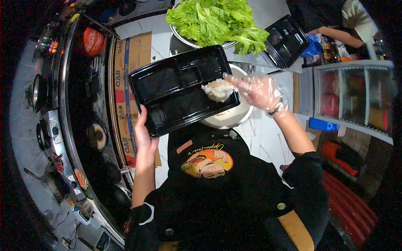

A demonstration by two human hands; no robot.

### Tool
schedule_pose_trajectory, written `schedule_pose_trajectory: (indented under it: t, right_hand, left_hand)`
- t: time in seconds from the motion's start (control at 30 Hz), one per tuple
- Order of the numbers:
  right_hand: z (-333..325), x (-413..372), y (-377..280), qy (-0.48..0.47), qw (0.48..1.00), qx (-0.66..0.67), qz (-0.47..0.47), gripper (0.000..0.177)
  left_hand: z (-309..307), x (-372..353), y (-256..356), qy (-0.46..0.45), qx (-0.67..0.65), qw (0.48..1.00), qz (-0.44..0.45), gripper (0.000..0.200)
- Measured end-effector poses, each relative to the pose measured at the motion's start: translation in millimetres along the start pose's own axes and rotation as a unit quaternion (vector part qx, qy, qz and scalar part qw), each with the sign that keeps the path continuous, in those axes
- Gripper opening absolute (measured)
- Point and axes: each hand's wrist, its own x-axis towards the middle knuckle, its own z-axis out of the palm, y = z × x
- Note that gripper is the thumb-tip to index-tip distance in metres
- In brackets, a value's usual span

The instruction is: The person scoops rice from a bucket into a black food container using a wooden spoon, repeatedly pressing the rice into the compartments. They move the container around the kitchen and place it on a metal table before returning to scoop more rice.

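A: Two hands, head view. L hand (142, 130) w/ fingers clamped on near-left corner of black tray (176, 85), thumb up along the rim; tray held in the air, tilted.
B: R hand?
A: R hand (260, 90) in clear glove, fingers (239, 82) closed round rice lump (217, 90), at tray's right edge. Touching tray or just above: can't tell.
B: Under it?
A: White pot (234, 119), mostly hidden by tray.
B: Rest?
A: Lettuce (213, 19) in metal bowl (177, 34) on counter (268, 11) beyond. Stack of black trays (287, 39) just beside. Another person's arm (335, 35) far R, near glass display case (356, 96). Cardboard (125, 83) at L.
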Motion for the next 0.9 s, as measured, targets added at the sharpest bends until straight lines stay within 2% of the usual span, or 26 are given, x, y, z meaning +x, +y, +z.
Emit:
schedule_pose_trajectory:
  t: [0.1,0.33,0.53,0.7,0.77,0.8,0.87,0.9]
  right_hand:
    - [0.4,-7.2,2.7,-0.008,0.987,-0.157,-0.028,0.058]
    - [3.1,-12.6,-3.6,0.042,0.986,-0.159,-0.024,0.056]
    - [-3.0,-10.1,-8.2,0.012,0.988,-0.15,0.016,0.057]
    - [-14.0,0.3,-14.7,-0.019,0.99,-0.136,0.04,0.06]
    - [-21.8,0.3,-16.9,-0.032,0.993,-0.079,0.077,0.046]
    - [-26.7,-1.0,-19.7,-0.035,0.993,-0.077,0.077,0.046]
    - [-39.5,-3.7,-22.5,-0.094,0.985,-0.028,0.143,0.038]
    - [-48.0,-2.5,-24.5,-0.162,0.975,-0.039,0.15,0.024]
  left_hand:
    - [5.0,3.1,-7.0,0.002,-0.003,1.0,-0.013,0.044]
    - [2.2,-0.6,-10.8,0.019,-0.016,0.999,-0.027,0.043]
    - [4.5,-6.4,-7.8,-0.01,-0.023,0.999,-0.048,0.041]
    - [11.8,-8.5,-5.2,-0.037,-0.026,0.999,-0.023,0.039]
    - [10.2,-7.3,-5.9,-0.041,-0.024,0.999,-0.015,0.039]
    - [4.9,-5.1,-6.7,-0.056,-0.025,0.998,-0.011,0.039]
    - [0.4,-1.5,-5.7,-0.069,-0.027,0.997,-0.009,0.039]
    - [-1.2,-0.7,-4.6,-0.063,-0.028,0.998,-0.002,0.039]
